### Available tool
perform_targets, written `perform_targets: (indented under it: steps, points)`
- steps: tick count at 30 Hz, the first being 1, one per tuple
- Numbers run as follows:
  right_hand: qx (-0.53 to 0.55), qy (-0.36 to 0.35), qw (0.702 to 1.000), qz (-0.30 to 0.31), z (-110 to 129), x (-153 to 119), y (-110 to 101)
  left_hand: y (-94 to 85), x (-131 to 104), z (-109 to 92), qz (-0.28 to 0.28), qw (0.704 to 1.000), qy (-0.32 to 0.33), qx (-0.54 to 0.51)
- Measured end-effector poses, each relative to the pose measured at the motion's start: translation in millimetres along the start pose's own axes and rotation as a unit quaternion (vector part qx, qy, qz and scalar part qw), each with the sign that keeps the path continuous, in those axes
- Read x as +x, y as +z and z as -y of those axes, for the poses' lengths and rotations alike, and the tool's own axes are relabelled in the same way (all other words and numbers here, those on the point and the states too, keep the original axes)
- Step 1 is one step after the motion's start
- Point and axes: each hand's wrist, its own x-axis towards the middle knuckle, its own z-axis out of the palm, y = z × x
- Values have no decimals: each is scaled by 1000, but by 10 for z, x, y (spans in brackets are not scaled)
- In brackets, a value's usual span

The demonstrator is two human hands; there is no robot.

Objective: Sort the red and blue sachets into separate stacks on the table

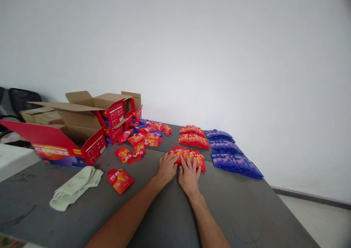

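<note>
A row of overlapping red pouches [199, 161] with orange fruit pictures lies on the dark table in front of me. My left hand [166, 168] rests at the left end of this row, fingers stretched over the near edge. Beside it, my right hand [189, 177] lies with spread fingertips on the front of the pouches. Neither hand is closed around a pouch. Behind this row are further rows of red pouches [193, 140]. Rows of blue-purple pouches [233, 162] lie to the right. A single red pouch [120, 181] lies flat to the left of my forearms.
Open red cartons [94, 147] with raised flaps stand at the left. Loose red and blue pouches [148, 131] are heaped beside them. A folded pale green cloth [76, 187] lies at the left front. The table [236, 207] ends at the right; a white wall rises behind.
</note>
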Motion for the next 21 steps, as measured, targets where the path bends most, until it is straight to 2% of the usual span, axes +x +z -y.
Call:
perform_targets:
  steps: [5, 12, 17, 21]
  points:
    - [19, -61, 998, 4, 332, -161, -16, -183, -297, 224, -26, 998, -30, 58]
    - [60, -174, 982, 48, 922, -404, 63, -541, -687, 622, -68, 982, -121, 127]
    - [72, -181, 978, 73, 1308, -497, 139, -781, -956, 883, -90, 964, -191, 162]
    - [86, -188, 976, 74, 1480, -549, 188, -824, -1096, 1019, -68, 954, -244, 158]
